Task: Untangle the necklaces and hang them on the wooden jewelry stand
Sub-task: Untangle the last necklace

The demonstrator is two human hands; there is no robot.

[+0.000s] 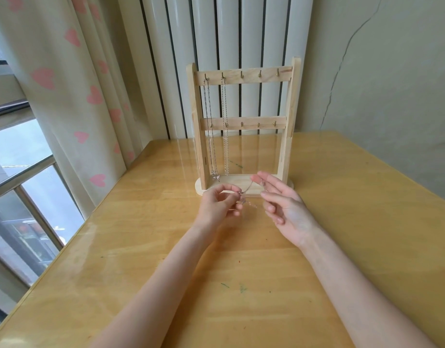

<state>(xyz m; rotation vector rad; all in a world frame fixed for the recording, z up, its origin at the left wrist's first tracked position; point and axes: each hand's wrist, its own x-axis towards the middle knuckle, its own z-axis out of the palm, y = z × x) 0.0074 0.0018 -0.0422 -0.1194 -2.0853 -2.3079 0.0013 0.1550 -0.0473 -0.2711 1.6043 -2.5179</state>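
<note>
A: Holding the third necklace, yes? Which step is it?

B: I judge it is the end of the untangling. Two thin silver chain necklaces (217,131) already hang on the pale wooden jewelry stand with two rows of small hooks (244,76), from the two leftmost hooks of its top bar. The thin silver chain with a small pendant (247,190) is in the air just in front of the stand's base, above the glossy yellow wooden surface (241,272).

A: And the hands?

B: The left hand (220,205) has thumb and forefinger closed together on one end of the chain, where a small cluster hangs down. The right hand (282,203) is mostly spread, palm turned to the left, but its thumb and forefinger tips seem to pinch the other end.

A: How does the chain lie?

B: Its long axis runs nearly parallel to the base of the stand, rising a little from the left hand to the right hand. The stretched part looks straight; I cannot tell whether the hanging cluster has a knot.

A: The next move?

B: Probably to lift the chain to the third hook of the top bar, the nearest free one beside the hanging necklaces. This needs an open loop and care not to brush the two chains.
</note>
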